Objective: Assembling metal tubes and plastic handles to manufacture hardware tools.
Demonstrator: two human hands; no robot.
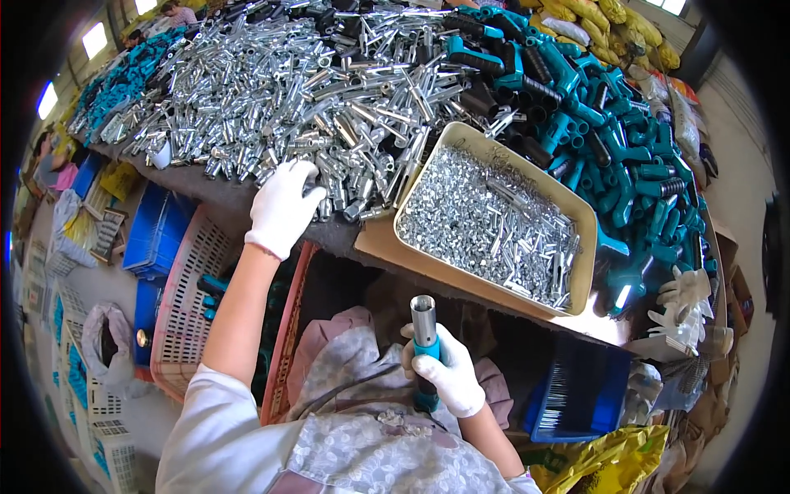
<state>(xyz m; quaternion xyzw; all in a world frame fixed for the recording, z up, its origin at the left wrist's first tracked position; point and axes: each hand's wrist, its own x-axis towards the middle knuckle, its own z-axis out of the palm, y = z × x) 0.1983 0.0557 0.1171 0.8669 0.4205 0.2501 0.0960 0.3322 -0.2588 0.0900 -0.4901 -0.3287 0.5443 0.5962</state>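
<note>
A teal handle (429,349) with a metal sleeve (423,318) at its upper end was gripped near-upright before the lap by the right hand (451,375). The left hand (282,206) was placed at the heaped metal parts (247,99), its grip indeterminable. One fitting was judged made; numerous loose teal handles (627,193) were left.

White gloves on the left hand (281,210) and right hand (453,379), a blue-green and black handle (427,350) with a shiny silver tube (423,317), silvery metal bits (247,90), a creamy yellow tray (587,247), blue-green and black handles (629,193), a greyish apron (370,453) with pale flowery shapes, a pink basket (185,321), yellow sacks (588,12) I can spot too
</note>
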